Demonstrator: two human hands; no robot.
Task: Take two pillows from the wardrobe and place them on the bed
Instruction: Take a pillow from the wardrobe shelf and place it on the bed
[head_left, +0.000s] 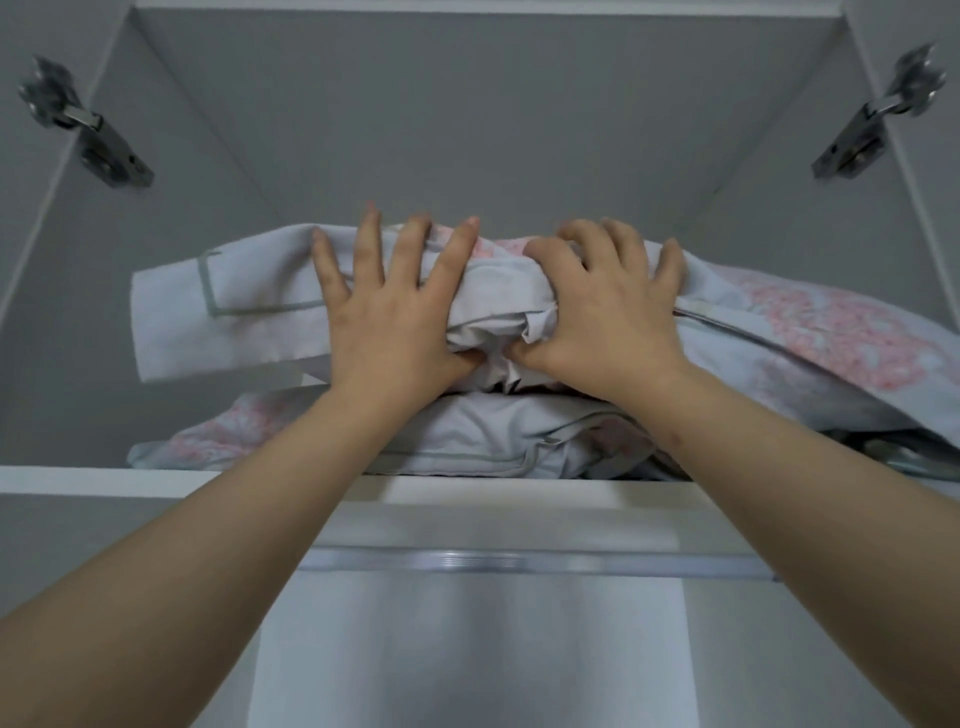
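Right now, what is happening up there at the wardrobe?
A person is reaching up with both arms into the top shelf of an open wardrobe. Two pillows lie stacked there. The left hand and the right hand both grip the near edge of the upper pillow, their fingers curled over its top and bunching the fabric. The lower pillow lies flat under it, untouched. Neither pillow has left the shelf yet.
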